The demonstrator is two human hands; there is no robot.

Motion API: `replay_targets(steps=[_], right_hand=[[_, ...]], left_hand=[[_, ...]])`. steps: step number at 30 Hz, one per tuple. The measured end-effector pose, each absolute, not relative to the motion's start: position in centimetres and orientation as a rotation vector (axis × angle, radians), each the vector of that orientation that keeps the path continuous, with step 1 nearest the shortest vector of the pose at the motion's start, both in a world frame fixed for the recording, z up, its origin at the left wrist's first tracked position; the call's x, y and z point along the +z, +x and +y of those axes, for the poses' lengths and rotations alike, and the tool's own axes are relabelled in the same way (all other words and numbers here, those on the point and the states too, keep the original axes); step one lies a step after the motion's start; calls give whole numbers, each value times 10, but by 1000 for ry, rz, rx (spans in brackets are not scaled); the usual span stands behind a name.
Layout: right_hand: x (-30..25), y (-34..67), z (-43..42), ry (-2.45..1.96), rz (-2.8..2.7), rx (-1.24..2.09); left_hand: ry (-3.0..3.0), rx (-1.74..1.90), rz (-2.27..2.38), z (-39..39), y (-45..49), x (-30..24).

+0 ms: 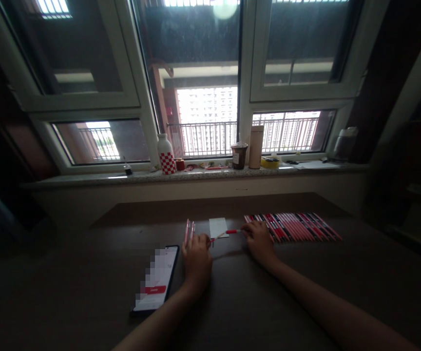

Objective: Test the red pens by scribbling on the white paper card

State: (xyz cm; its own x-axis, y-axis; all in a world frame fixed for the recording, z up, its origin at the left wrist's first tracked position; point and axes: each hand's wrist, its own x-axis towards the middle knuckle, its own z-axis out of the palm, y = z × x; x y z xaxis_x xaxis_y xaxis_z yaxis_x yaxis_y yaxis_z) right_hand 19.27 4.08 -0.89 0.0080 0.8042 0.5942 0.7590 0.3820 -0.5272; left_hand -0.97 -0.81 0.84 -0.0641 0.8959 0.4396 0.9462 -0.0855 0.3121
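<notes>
My left hand is closed at the left end of a slim red-and-pale pen-like stick. The stick's other end is pinched in my right hand. It spans the gap between my hands, thinner on the left, with a thick red section near my right fingers. Whether it is one piece or two I cannot tell. Just beyond my left fingers lie two slim pink sticks. A small white paper lies flat behind the stick. Beside my right hand is a row of pink, red and black pencil-like sticks.
A phone with a lit screen lies left of my left forearm on the dark table. Along the windowsill stand a checkered bottle, a cup with a lid, a tan flask and yellow tape.
</notes>
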Motion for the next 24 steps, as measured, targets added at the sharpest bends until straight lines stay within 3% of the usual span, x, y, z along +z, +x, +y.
replay_targets(steps=[24], right_hand=[[-2,184,32,-1086,-2010,142]], left_hand=[[-2272,-1080,-1904,-4,-11,6]])
